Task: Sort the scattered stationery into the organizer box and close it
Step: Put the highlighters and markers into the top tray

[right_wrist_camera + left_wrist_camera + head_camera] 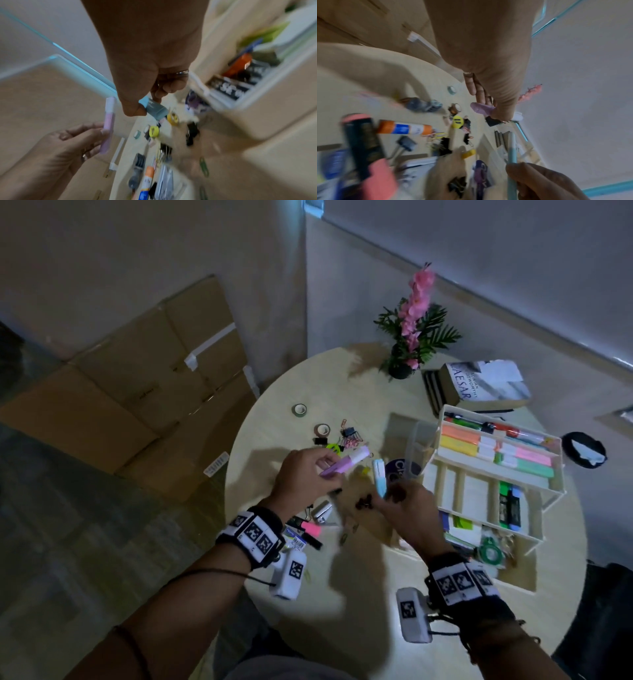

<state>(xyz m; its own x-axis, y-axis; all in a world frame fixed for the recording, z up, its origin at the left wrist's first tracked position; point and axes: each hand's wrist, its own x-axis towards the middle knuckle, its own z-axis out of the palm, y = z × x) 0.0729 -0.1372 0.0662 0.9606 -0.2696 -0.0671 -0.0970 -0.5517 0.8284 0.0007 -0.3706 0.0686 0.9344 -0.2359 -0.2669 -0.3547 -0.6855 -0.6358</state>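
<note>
- Left hand [301, 477], centre of the head view, pinches a lilac marker [346, 463] by its lower barrel, white cap pointing up-right, lifted off the table [342, 628].
- Right hand [407, 508] has its fingers curled round a pale-blue marker [379, 477], held near its base and standing almost upright, just left of the box [442, 419].
- Both look light, stiff, smooth plastic; a mid-barrel pinch should do, though a slick barrel could twist in a tip-only hold.
- The box sits open at right of frame, with highlighters already in rows.
- Clips [351, 436], tape rolls [299, 409] and a glue stick [404, 127] lie scattered on the table; small and fiddly, I'd say.
</note>
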